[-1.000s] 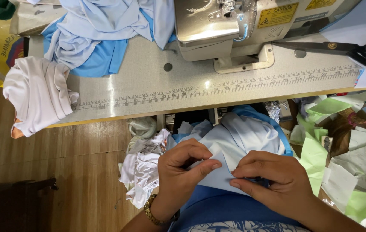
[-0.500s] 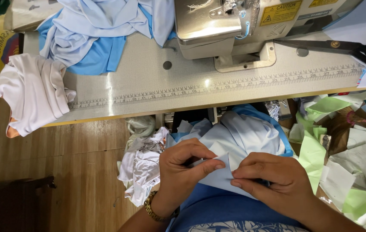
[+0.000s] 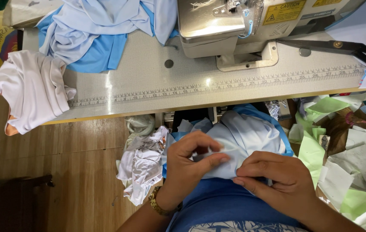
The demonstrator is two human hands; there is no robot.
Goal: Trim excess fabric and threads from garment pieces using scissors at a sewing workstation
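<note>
Both hands work a pale blue fabric piece [image 3: 238, 141] in the lap, below the desk's near edge: the left hand [image 3: 189, 165] pinches a fold between thumb and fingers, and the right hand [image 3: 273, 176] presses fingertips together on its lower edge. This looks like aligning edges; the next move needs a steady grip. The desk [image 3: 148, 86] holds a sewing machine [image 3: 234, 25], scissors [image 3: 354, 49] at its right end, and heaped cloth; scraps litter the wooden floor [image 3: 63, 172].

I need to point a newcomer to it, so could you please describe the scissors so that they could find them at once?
Start at the long sewing table with the ruler strip along its front edge. Go to its far right end, just past the metal sewing machine. There lie the scissors, flat, blades pointing towards the machine: the only black-handled metal tool among soft fabric.
</note>
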